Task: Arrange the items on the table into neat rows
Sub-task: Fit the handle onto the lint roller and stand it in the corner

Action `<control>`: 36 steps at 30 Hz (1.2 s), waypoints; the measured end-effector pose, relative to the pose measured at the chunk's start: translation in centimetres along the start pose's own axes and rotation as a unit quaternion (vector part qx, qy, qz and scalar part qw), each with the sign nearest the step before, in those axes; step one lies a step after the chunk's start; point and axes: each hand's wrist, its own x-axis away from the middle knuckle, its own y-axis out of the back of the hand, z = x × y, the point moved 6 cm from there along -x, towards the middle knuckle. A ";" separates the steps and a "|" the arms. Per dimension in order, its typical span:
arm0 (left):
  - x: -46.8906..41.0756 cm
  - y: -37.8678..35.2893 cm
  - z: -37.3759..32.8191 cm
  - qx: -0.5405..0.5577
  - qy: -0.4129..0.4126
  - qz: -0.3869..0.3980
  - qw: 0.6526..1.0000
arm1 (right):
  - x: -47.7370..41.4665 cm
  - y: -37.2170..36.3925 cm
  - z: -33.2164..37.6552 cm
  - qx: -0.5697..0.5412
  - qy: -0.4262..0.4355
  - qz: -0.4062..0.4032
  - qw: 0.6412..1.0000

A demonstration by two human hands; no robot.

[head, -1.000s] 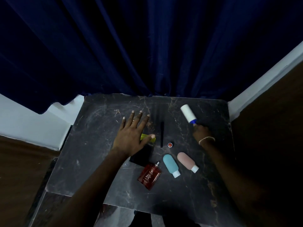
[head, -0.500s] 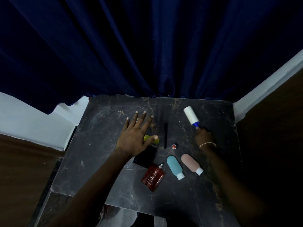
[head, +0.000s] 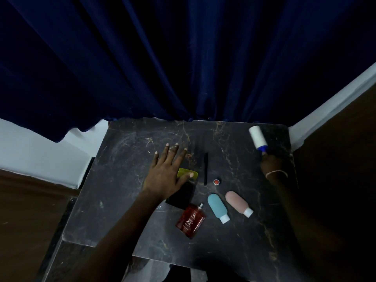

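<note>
two tube bottles (head: 217, 208), perhaps one pen (head: 206, 168)

On the table (head: 122, 200), the pen (head: 206, 168) lay right of the comb (head: 188, 173); the cap (head: 216, 182) sat beyond two tubes (head: 217, 207), the perfume (head: 190, 220) left of them, the roller (head: 258, 137) far right.

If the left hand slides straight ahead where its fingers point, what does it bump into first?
Probably nothing on the table: the left hand points toward bare dark marble tabletop, then the dark blue curtain past the far edge.
</note>
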 end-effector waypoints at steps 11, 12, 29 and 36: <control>-1.7 -3.1 -2.4 0.019 -0.033 0.021 0.999 | 6.0 -4.3 7.0 -0.046 0.060 0.071 0.995; -2.0 -3.4 -2.7 0.019 -0.037 0.025 0.999 | 6.3 -4.5 7.4 -0.043 0.062 0.075 0.994; -11.0 -4.5 -7.6 0.079 -0.082 0.042 0.993 | 5.2 3.6 6.5 -0.115 0.139 0.031 0.983; -15.5 -2.6 -12.7 0.186 -0.121 -0.046 0.974 | 4.1 11.2 6.6 -0.040 0.224 -0.021 0.973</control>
